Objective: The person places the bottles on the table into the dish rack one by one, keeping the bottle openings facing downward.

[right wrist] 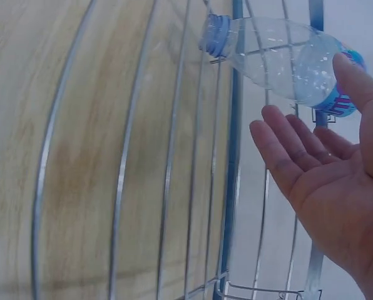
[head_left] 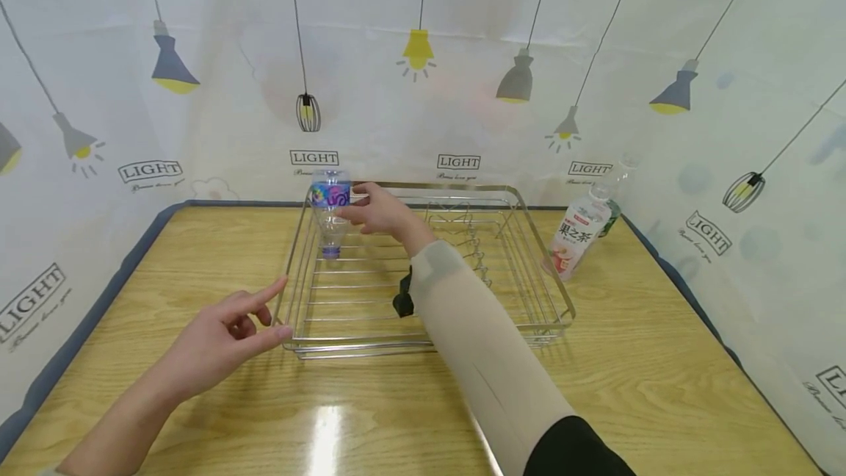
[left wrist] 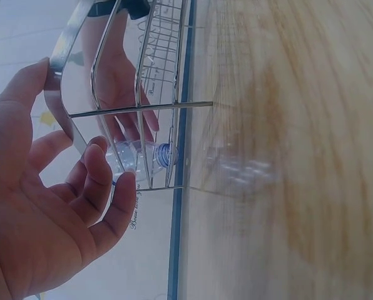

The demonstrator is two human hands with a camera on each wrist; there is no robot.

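Observation:
A clear plastic bottle (head_left: 331, 215) with a blue and purple label stands upside down in the far left corner of a metal wire dish rack (head_left: 370, 341). Its bluish neck (right wrist: 216, 35) points down toward the wires. My right hand (head_left: 378, 211) is beside the label, fingers loosely spread. In the right wrist view its thumb overlaps the label while the other fingers lie apart from the bottle. At the rack's near left corner, my left hand (head_left: 221, 336) touches the rim with straight, spread thumb and index finger. Its other fingers are loosely bent.
Right of the rack stands a bottle with a white and pink label (head_left: 576, 233). Behind it is another clear bottle (head_left: 620, 181). A black device (head_left: 404, 298) sits at my right wrist. A lamp-printed cloth (head_left: 370, 57) walls the wooden table (head_left: 634, 380) at the back and sides.

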